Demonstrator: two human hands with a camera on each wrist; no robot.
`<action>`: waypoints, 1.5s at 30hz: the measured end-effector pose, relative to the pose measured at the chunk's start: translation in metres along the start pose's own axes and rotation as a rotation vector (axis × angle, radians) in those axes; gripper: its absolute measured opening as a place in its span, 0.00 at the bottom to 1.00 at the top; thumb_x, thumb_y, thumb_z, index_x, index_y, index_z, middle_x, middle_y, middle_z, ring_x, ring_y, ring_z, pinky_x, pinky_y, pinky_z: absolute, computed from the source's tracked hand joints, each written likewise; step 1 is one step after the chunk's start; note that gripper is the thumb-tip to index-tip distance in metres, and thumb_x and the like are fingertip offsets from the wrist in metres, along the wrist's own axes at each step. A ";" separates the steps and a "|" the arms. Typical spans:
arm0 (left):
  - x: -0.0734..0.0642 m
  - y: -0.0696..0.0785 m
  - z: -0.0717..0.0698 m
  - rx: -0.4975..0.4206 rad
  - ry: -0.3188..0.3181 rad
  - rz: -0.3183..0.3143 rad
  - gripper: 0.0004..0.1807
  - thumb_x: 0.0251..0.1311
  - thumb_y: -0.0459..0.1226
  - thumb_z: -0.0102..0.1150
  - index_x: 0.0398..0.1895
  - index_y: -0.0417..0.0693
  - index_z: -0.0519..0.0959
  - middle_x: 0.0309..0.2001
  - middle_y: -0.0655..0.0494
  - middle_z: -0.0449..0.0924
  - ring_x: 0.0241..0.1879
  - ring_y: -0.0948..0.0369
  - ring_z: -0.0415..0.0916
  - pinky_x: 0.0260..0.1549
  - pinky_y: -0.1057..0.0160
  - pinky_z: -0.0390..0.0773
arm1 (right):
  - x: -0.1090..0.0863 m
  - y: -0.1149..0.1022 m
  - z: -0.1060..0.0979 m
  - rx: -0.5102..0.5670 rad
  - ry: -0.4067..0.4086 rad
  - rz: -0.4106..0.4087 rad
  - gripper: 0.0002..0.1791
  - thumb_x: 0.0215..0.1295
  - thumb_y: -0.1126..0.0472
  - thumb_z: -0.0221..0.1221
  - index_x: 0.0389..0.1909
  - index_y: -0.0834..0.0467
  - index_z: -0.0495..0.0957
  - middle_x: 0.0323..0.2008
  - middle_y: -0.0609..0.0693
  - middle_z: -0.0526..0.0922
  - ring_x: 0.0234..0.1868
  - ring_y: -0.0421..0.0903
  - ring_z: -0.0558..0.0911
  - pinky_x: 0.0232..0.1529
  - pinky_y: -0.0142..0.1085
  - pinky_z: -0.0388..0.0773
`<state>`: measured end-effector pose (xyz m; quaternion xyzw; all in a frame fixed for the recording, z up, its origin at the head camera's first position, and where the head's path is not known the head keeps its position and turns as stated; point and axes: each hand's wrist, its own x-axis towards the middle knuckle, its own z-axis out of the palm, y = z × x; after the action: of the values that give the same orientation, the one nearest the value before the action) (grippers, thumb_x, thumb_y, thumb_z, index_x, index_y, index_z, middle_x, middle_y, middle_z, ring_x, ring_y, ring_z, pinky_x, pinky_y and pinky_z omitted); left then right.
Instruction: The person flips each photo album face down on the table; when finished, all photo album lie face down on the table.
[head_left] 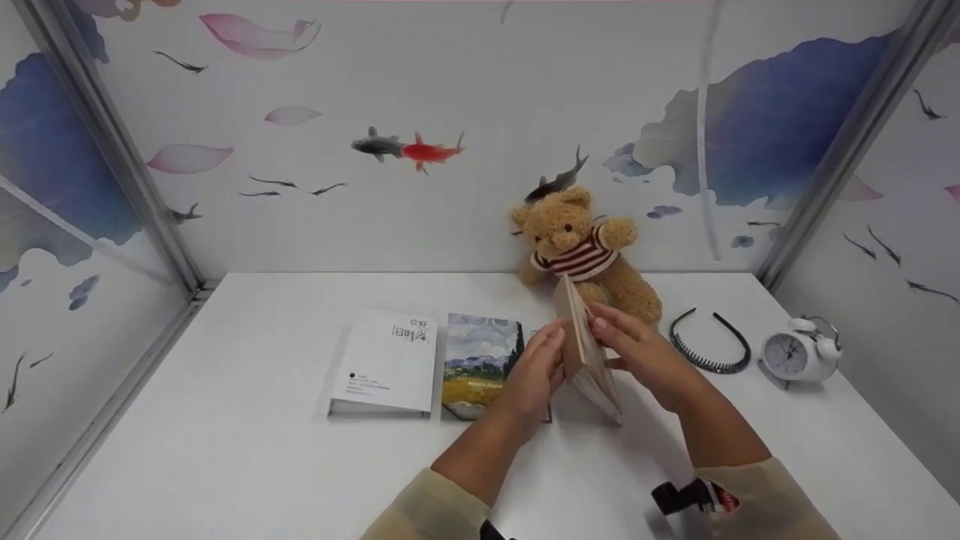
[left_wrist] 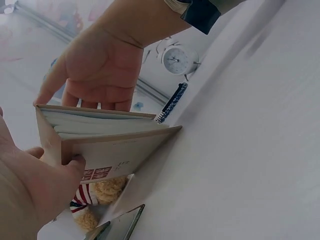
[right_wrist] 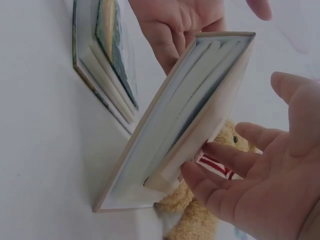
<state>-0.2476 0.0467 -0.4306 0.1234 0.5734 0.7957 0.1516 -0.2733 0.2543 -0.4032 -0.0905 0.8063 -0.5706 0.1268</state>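
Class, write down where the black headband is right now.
In the head view, the black headband lies on the right side of the white table, between the right hand and the white alarm clock.

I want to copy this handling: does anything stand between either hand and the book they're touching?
Nothing visible does: the left hand and right hand both touch the book directly. The teddy bear sits beyond it, not between.
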 end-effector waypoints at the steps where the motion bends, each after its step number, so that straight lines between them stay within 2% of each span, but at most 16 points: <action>1: 0.000 0.001 0.000 0.004 0.000 0.002 0.34 0.85 0.56 0.36 0.86 0.56 0.57 0.85 0.51 0.58 0.86 0.51 0.53 0.85 0.46 0.55 | -0.001 -0.001 0.000 0.017 0.007 -0.006 0.41 0.83 0.36 0.50 0.87 0.49 0.52 0.86 0.59 0.56 0.84 0.62 0.62 0.78 0.59 0.70; 5: -0.003 0.003 0.002 0.051 -0.010 0.013 0.34 0.84 0.59 0.35 0.86 0.59 0.56 0.86 0.55 0.55 0.87 0.52 0.51 0.85 0.45 0.57 | -0.003 -0.005 -0.001 0.084 0.050 -0.014 0.41 0.82 0.37 0.52 0.87 0.46 0.52 0.85 0.58 0.58 0.80 0.63 0.69 0.70 0.51 0.80; 9: -0.004 0.002 0.004 0.120 -0.031 0.010 0.34 0.83 0.62 0.35 0.85 0.65 0.58 0.87 0.59 0.53 0.87 0.53 0.49 0.83 0.43 0.60 | -0.004 -0.007 -0.004 0.130 0.088 -0.001 0.41 0.81 0.38 0.55 0.87 0.44 0.53 0.83 0.56 0.61 0.77 0.58 0.71 0.63 0.44 0.83; 12: -0.003 -0.001 0.004 0.144 -0.048 -0.022 0.33 0.82 0.64 0.35 0.84 0.70 0.59 0.87 0.61 0.50 0.88 0.53 0.47 0.83 0.42 0.60 | -0.003 -0.004 -0.007 0.124 0.113 0.003 0.44 0.79 0.39 0.58 0.87 0.46 0.52 0.83 0.56 0.60 0.78 0.57 0.70 0.62 0.40 0.83; 15: -0.002 -0.005 0.002 0.136 -0.055 -0.076 0.34 0.81 0.65 0.34 0.85 0.71 0.58 0.88 0.60 0.47 0.89 0.50 0.44 0.83 0.41 0.60 | -0.003 -0.001 -0.011 0.103 0.145 -0.005 0.45 0.78 0.42 0.62 0.87 0.48 0.54 0.83 0.57 0.60 0.79 0.57 0.68 0.61 0.33 0.83; 20: 0.001 -0.013 0.001 0.056 -0.025 -0.181 0.42 0.80 0.66 0.37 0.88 0.60 0.51 0.89 0.50 0.44 0.88 0.41 0.43 0.83 0.37 0.58 | -0.002 -0.001 -0.012 0.065 0.194 -0.014 0.42 0.76 0.49 0.65 0.85 0.47 0.58 0.83 0.59 0.61 0.78 0.59 0.69 0.57 0.32 0.83; 23: 0.003 -0.017 0.001 -0.001 -0.019 -0.229 0.48 0.78 0.68 0.38 0.89 0.51 0.45 0.89 0.46 0.42 0.88 0.40 0.40 0.84 0.37 0.55 | -0.001 0.000 -0.011 0.029 0.214 -0.035 0.41 0.76 0.54 0.65 0.85 0.46 0.59 0.80 0.62 0.64 0.74 0.60 0.73 0.55 0.32 0.83; 25: 0.003 -0.018 0.002 -0.025 -0.023 -0.242 0.50 0.78 0.68 0.39 0.89 0.48 0.43 0.89 0.45 0.41 0.88 0.41 0.38 0.84 0.37 0.53 | -0.001 0.001 -0.012 0.003 0.225 -0.054 0.40 0.76 0.56 0.66 0.84 0.46 0.60 0.78 0.63 0.66 0.74 0.60 0.73 0.56 0.29 0.81; 28: 0.003 -0.021 0.002 -0.012 -0.033 -0.239 0.49 0.79 0.67 0.37 0.89 0.46 0.43 0.89 0.44 0.41 0.89 0.42 0.37 0.84 0.36 0.52 | 0.000 0.005 -0.017 -0.039 0.237 -0.069 0.41 0.75 0.55 0.67 0.84 0.48 0.61 0.80 0.60 0.66 0.76 0.58 0.70 0.57 0.26 0.77; 32: 0.002 -0.022 0.004 0.019 -0.039 -0.232 0.47 0.80 0.66 0.36 0.88 0.48 0.45 0.89 0.44 0.44 0.89 0.45 0.40 0.84 0.36 0.54 | 0.001 0.010 -0.026 -0.106 0.263 -0.032 0.42 0.74 0.51 0.67 0.85 0.49 0.61 0.82 0.56 0.66 0.76 0.57 0.69 0.59 0.29 0.74; 40: 0.003 -0.026 0.004 0.062 -0.052 -0.217 0.42 0.82 0.63 0.32 0.88 0.49 0.48 0.88 0.46 0.49 0.88 0.46 0.43 0.84 0.38 0.54 | 0.006 0.021 -0.034 -0.165 0.298 0.119 0.46 0.73 0.45 0.65 0.86 0.45 0.56 0.83 0.54 0.64 0.74 0.55 0.71 0.63 0.42 0.71; 45: 0.003 -0.027 0.004 0.077 -0.047 -0.218 0.43 0.82 0.63 0.31 0.89 0.48 0.46 0.88 0.45 0.45 0.89 0.46 0.40 0.85 0.39 0.53 | 0.010 0.030 -0.037 -0.168 0.306 0.179 0.48 0.74 0.42 0.64 0.88 0.46 0.52 0.84 0.56 0.62 0.80 0.60 0.64 0.74 0.54 0.67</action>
<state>-0.2465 0.0596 -0.4553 0.0848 0.6096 0.7488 0.2459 -0.2942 0.2949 -0.4206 0.0592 0.8659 -0.4946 0.0451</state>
